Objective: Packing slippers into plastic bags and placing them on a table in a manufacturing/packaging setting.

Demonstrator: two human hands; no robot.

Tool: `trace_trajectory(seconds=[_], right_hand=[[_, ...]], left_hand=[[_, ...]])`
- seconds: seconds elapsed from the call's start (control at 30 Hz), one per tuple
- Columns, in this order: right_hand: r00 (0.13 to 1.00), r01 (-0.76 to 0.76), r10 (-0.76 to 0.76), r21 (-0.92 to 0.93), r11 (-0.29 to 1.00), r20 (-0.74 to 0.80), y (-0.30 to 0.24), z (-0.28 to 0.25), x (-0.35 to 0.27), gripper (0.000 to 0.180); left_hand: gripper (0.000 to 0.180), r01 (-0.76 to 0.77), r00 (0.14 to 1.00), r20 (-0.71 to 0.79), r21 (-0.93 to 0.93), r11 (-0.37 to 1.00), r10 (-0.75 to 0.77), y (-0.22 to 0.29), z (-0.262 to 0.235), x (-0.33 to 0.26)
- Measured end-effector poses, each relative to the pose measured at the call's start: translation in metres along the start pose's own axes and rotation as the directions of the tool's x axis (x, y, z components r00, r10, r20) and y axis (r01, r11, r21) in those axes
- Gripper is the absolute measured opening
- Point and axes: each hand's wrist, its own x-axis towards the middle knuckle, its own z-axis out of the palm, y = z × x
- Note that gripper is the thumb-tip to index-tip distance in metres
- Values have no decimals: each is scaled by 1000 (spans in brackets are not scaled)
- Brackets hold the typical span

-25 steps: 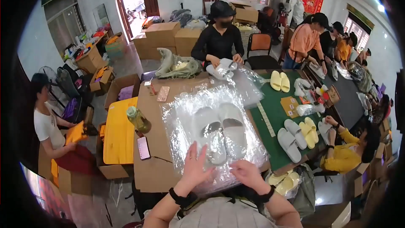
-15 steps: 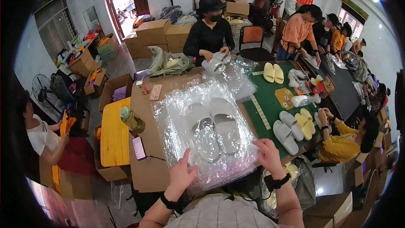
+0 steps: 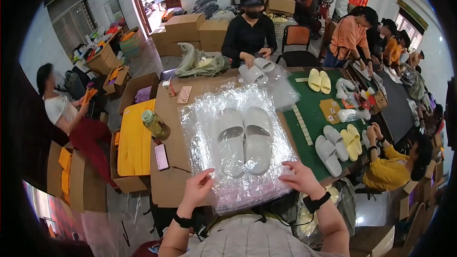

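Observation:
A pair of white slippers [image 3: 243, 140] lies side by side, toes pointing away from me, on a stack of crinkled clear plastic bags [image 3: 200, 114] on the brown table [image 3: 166, 181]. My left hand [image 3: 196, 190] pinches the near left edge of the top bag. My right hand [image 3: 299, 178] grips the near right edge, fingers on the plastic. Both hands sit just behind the slippers' heels, a black band on each wrist.
A green bottle [image 3: 153, 123] and a phone [image 3: 161, 156] lie left of the bags. A green mat [image 3: 309, 114] on the right carries yellow slippers [image 3: 319, 80] and grey and yellow pairs [image 3: 340, 143]. A person in black [image 3: 250, 26] bags slippers opposite. Cardboard boxes stand behind, and other workers sit at both sides.
My hands have left the top of the bag near the slippers' heels and now hold its near edge, one at each side. The slippers stay in place.

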Motion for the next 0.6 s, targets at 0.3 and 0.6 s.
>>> trace_trajectory(seconds=[0.3, 0.6], right_hand=[[976, -50, 100, 245, 968, -194, 6, 22, 3, 6], [798, -342, 541, 539, 770, -265, 18, 46, 15, 11]], left_hand=[[47, -211, 968, 137, -11, 978, 210, -12, -18, 2], [14, -306, 949, 31, 342, 889, 315, -27, 0, 9]])
